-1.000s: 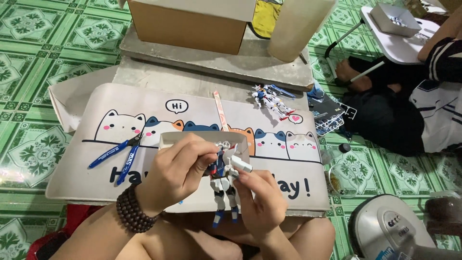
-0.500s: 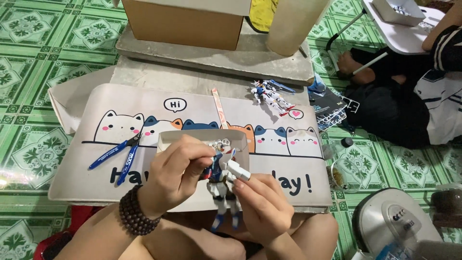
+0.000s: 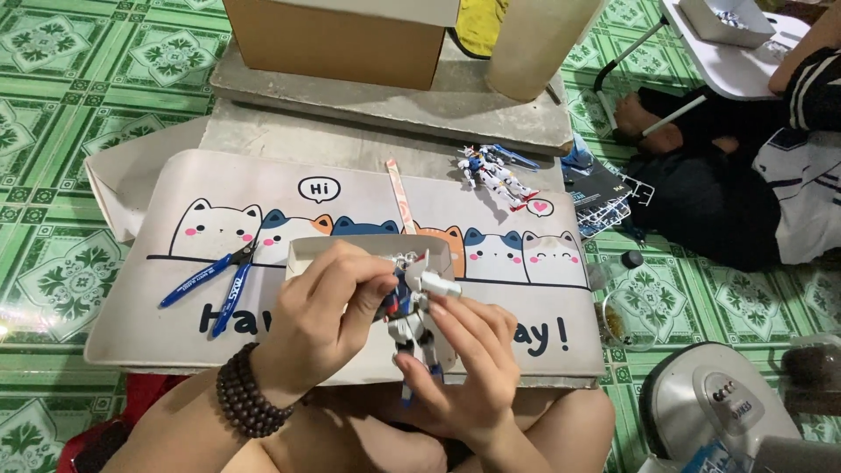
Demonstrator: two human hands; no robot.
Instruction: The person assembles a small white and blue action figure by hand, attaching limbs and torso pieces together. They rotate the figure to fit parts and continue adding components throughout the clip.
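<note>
- The left hand [image 3: 320, 320] and the right hand [image 3: 464, 363] hold a small robot model [image 3: 410, 315] between them, raised just above the near edge of the cat-printed mat [image 3: 350, 210] on the low counter [image 3: 385, 149].
- The left fingers [image 3: 372, 293] are closed in a pinch on the model's upper body; the right fingers [image 3: 455, 311] wrap its legs and lower half from below.
- The model looks light and stiff, made of thin plastic with slim projecting parts that would likely snap or pop off; the torso and thighs seem the safest places to grip, not the wings or the white piece jutting out at its shoulder.
- A shallow grey tray [image 3: 302, 254] lies right behind the hands.
- Blue-handled nippers [image 3: 215, 280] rest on the mat to the left.
- A second finished model [image 3: 495, 171] lies further back, near a cardboard box [image 3: 337, 39].
- Another person [image 3: 753, 188] sits to the right on the green tiled floor [image 3: 53, 131].
</note>
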